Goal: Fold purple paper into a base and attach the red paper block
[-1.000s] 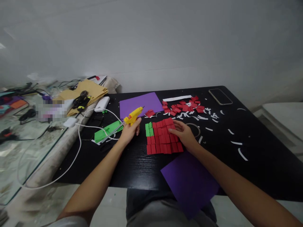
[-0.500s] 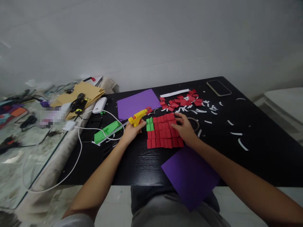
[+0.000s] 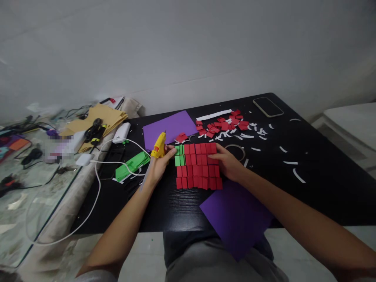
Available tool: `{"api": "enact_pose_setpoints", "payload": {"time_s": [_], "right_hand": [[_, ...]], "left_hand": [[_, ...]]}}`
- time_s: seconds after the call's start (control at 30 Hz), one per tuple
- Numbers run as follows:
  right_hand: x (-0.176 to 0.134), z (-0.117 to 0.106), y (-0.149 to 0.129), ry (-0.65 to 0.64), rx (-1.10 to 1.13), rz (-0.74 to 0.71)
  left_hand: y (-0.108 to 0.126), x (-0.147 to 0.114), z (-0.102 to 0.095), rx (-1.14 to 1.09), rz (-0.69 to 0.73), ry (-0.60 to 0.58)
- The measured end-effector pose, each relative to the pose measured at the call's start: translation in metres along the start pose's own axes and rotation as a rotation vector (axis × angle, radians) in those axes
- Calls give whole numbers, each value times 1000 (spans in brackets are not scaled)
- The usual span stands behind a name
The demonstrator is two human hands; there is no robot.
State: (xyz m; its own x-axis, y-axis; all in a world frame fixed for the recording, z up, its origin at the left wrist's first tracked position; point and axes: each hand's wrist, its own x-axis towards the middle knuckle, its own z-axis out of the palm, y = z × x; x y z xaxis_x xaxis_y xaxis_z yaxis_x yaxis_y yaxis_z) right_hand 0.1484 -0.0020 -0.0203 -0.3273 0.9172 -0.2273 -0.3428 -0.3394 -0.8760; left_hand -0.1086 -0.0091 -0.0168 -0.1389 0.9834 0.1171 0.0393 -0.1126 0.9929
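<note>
A yellow hot glue gun (image 3: 159,145) with a translucent glue stick out its back is in my left hand (image 3: 160,166), nozzle pointing up and away. The thumb of that hand also rests on the left edge of a panel covered in small folded paper tabs (image 3: 197,171). Most tabs are red; a small block at its upper left is green (image 3: 179,156). My right hand (image 3: 229,162) grips the panel's right edge, thumb on top and the other fingers out of sight underneath. The panel looks slightly raised off the black table.
Red paper pieces (image 3: 225,126) and white strips (image 3: 254,136) lie beyond the panel, near a tape ring (image 3: 239,150). Purple sheets lie at the back (image 3: 170,127) and front edge (image 3: 235,219). Green strips (image 3: 132,166), a white cable (image 3: 100,196) and a phone (image 3: 268,107) are around.
The glue gun has turned from pointing right to pointing up and away. My left thumb has come onto the panel, which has shifted left and tilted up, with my right hand gripping its edge.
</note>
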Motion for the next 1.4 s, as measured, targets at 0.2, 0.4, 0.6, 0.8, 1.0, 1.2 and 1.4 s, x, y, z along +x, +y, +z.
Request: {"api": "enact_pose_setpoints", "payload": {"time_s": [0.2,0.4,0.6,0.8,1.0,1.2,1.4], "right_hand": [[-1,3,-3,27,13,-29],[-1,1,-3,-52,-3,13],[-1,-3,7,-53,-166,-55],[1,-4,9,27,-224,-154],[-1,-3,6,83,-228,-223],[-1,-2,8,89,-222,-249],[-1,-1,11,99,-220,-244]], "left_hand": [[0,0,1,38,-37,-95],[-1,-3,2,99,-64,-52],[4,-7,7,71,6,5],[5,-8,6,78,45,-13],[8,-7,9,46,36,-122],[9,-12,10,78,11,-84],[10,-14,13,61,1,-97]]}}
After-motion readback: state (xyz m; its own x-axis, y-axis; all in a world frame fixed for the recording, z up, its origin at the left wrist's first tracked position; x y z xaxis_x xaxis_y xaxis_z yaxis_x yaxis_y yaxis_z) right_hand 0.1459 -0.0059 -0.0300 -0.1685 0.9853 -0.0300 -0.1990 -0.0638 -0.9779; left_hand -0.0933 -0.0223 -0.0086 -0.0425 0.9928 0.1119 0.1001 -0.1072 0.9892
